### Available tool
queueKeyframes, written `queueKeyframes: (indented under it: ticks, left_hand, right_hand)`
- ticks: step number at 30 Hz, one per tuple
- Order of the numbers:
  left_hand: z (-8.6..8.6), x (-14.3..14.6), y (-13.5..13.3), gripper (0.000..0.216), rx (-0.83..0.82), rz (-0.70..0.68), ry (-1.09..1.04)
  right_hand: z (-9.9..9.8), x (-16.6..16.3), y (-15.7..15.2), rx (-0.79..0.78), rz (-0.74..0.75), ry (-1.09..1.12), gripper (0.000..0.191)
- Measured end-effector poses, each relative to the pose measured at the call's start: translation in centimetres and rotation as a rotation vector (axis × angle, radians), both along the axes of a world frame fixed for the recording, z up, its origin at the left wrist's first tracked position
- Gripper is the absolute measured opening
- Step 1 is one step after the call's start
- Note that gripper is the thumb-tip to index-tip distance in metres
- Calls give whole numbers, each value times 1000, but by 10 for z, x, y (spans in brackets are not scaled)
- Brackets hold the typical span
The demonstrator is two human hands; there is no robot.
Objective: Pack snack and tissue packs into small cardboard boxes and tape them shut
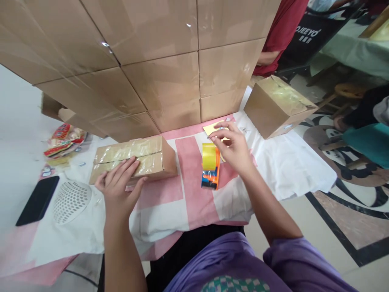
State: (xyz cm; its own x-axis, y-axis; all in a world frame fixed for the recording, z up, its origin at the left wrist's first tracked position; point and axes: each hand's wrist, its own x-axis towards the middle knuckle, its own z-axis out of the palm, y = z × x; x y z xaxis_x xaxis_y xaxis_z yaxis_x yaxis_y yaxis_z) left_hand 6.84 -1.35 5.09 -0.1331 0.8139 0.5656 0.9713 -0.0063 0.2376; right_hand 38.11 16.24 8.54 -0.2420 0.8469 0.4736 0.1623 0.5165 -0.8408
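Note:
A small cardboard box (152,160) lies on the cloth, its top seam covered with clear tape. My left hand (123,178) rests on its near top edge, fingers stretched out flat. To the right, my right hand (232,144) is raised with thumb and fingertips brought together; whatever may be between them is too small to make out. Partly hidden beneath that hand is a pale yellow sheet (209,129). Just left of the right hand stands an orange and blue tape dispenser (216,172) with a roll of yellow tape (209,156).
Stacked cardboard boxes (164,81) form a wall behind. Another taped box (269,109) sits at the right. On the left are a black phone (38,200), a white perforated cover (72,202) and a snack bag (65,140). A person in a red garment (285,28) is behind the boxes.

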Motion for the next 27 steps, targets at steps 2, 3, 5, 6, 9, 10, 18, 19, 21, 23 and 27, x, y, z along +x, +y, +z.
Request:
queueKeyframes:
  ticks: [2,3,5,6,9,10,18,19,21,23,27]
  left_hand:
    - [1,1,-1,52,2,0,-9]
    - [1,2,-2,50,1,2,-10]
    - [2,3,-5,49,-3,5,-7]
    - [2,4,-6,49,-4,5,-8]
    - [1,5,-10,49,-13,5,-18]
    - [1,6,-11,49,-12,6,-21]
    - [2,5,-6,47,2,-1,-46]
    - [2,5,-5,47,1,-1,-54]
    - [3,6,-4,45,0,0,-65]
    - [2,7,-4,43,6,2,-74]
    - [1,8,-6,44,16,-2,-86]
  right_hand:
    - [-7,-30,-31,30,-15,76,12]
    - [-12,-46,-44,-4,-5,111,13]
    - [-26,-77,-64,-95,4,158,15]
    - [-34,-91,-70,-122,-20,161,16]
    - [-58,-124,-74,-124,-141,116,19]
    - [-65,-131,-73,-130,-162,111,19]
    - [-84,-155,-81,-224,-249,303,17]
    - [-84,-155,-84,-216,-267,330,17]
    - [-83,-155,-87,-216,-291,375,17]
    - [-82,-155,-86,-231,-314,404,18]
    - [-83,-158,-77,-275,-326,404,18]
